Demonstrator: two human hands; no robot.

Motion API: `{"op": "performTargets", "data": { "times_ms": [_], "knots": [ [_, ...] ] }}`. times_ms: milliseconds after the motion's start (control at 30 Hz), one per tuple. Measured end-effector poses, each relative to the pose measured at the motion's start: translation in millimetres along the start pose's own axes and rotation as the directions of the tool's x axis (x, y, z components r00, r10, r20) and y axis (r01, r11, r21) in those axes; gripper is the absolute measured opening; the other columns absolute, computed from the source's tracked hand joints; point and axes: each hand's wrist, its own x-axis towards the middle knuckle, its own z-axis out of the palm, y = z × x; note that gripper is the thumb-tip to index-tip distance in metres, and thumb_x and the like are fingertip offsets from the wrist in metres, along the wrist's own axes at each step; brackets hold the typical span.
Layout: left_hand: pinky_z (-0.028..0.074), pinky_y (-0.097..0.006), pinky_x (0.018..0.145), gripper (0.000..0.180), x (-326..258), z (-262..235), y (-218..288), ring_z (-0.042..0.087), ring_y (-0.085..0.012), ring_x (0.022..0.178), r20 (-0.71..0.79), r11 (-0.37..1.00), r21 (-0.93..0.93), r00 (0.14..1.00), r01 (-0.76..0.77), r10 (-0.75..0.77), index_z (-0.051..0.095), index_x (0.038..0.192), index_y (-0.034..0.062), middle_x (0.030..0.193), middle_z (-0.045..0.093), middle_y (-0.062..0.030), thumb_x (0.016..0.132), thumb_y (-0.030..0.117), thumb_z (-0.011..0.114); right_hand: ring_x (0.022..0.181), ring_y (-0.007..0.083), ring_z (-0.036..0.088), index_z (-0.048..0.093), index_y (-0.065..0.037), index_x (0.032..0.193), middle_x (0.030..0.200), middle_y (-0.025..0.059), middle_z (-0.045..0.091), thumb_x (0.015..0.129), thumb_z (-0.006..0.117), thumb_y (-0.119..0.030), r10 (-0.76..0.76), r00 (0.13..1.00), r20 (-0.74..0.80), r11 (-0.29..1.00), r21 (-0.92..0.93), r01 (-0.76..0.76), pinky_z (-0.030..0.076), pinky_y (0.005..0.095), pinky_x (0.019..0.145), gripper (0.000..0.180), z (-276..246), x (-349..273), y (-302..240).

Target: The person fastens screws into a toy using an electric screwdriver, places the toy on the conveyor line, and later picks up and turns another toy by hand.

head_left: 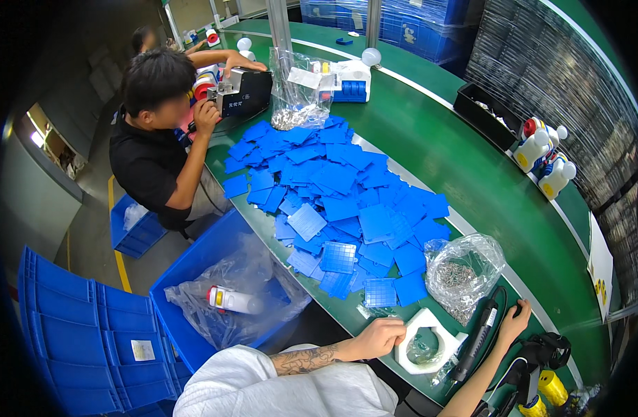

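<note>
My left hand (379,338) has its fingers curled together at the left side of a white holder (411,356) with a large round opening. Whatever those fingers hold, if anything, is hidden. My right hand (516,322) is over the green work surface, fingers partly bent and apart, with no object visible in it. Between the hands lies a black electric screwdriver (477,340), its cord looping close to my right hand. Beyond the holder sits a clear plastic bag of small metal screws (459,276). A large heap of flat blue plastic plates (361,208) spreads to the left.
An open blue crate (167,306) holds clear film and a white bottle-shaped item (233,300). Across the heap, a co-worker (159,132) handles a black box-like device (246,94). Another screw bag (300,97), a black tray (482,115) and white toy-like units (557,174) stand farther off.
</note>
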Motion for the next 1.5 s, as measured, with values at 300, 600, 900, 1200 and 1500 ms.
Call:
{"op": "performTargets", "data": {
  "times_ms": [300, 600, 900, 1200, 1500],
  "knots": [
    [0.038, -0.036, 0.053, 0.009, 2.7, -2.6, 5.9, 0.046, -0.0288, 0.056, 0.016, 1.0, -0.016, 1.0, 0.024, -0.024, 0.042, 0.059, 0.0005, 0.058, 0.043, -0.0111, 0.062, -0.008, 0.043, 0.101, 0.035, 0.048, 0.053, 0.002, 0.091, 0.108, 0.0187, 0.051, 0.073, 0.049, -0.003, -0.008, 1.0, -0.01, 1.0, 0.007, 0.008, 0.038, 0.0384, 0.086, 0.019, 0.8, -0.6, 1.3],
    [0.038, -0.036, 0.053, 0.009, 2.0, -1.7, 4.9, 0.046, -0.0285, 0.057, 0.021, 0.999, -0.013, 0.999, 0.032, -0.032, 0.042, 0.059, 0.0007, 0.058, 0.043, -0.0109, 0.062, -0.007, 0.043, 0.1, 0.0359, 0.048, 0.053, 0.002, 0.09, 0.108, 0.0195, 0.051, 0.072, 0.048, -0.003, -0.019, 1.0, -0.016, 1.0, 0.016, 0.019, 0.038, 0.0392, 0.085, 0.019, 1.8, -0.6, 3.7],
    [0.037, -0.035, 0.052, 0.009, 0.8, 0.6, 2.9, 0.047, -0.0277, 0.057, 0.008, 1.0, -0.004, 1.0, 0.022, -0.022, 0.043, 0.06, 0.0005, 0.058, 0.044, -0.0106, 0.063, -0.008, 0.043, 0.1, 0.0361, 0.048, 0.053, 0.002, 0.089, 0.108, 0.0197, 0.051, 0.072, 0.048, -0.002, -0.006, 1.0, -0.015, 1.0, 0.02, 0.006, 0.038, 0.0394, 0.085, 0.018, -0.9, 1.1, -0.2],
    [0.038, -0.036, 0.052, 0.009, 0.2, -0.2, 3.9, 0.048, -0.0281, 0.058, -0.031, 1.0, 0.01, 1.0, 0.008, -0.007, 0.044, 0.06, 0.0002, 0.059, 0.045, -0.0109, 0.062, -0.009, 0.043, 0.101, 0.0357, 0.048, 0.053, 0.001, 0.088, 0.108, 0.0192, 0.051, 0.071, 0.048, -0.001, -0.012, 0.999, -0.033, 1.0, 0.023, 0.013, 0.038, 0.0399, 0.085, 0.018, 5.5, 1.1, 7.8],
    [0.038, -0.036, 0.052, 0.008, -1.8, 1.1, 3.7, 0.048, -0.029, 0.058, -0.05, 1.0, 0.014, 0.999, 0.007, -0.006, 0.043, 0.06, -0.0001, 0.059, 0.045, -0.0115, 0.062, -0.008, 0.044, 0.1, 0.0349, 0.048, 0.052, 0.002, 0.087, 0.107, 0.0184, 0.051, 0.071, 0.048, 0.0, -0.007, 1.0, -0.018, 0.999, 0.046, 0.008, 0.038, 0.0394, 0.085, 0.018, 5.0, 1.2, 8.1]
  ]
}}
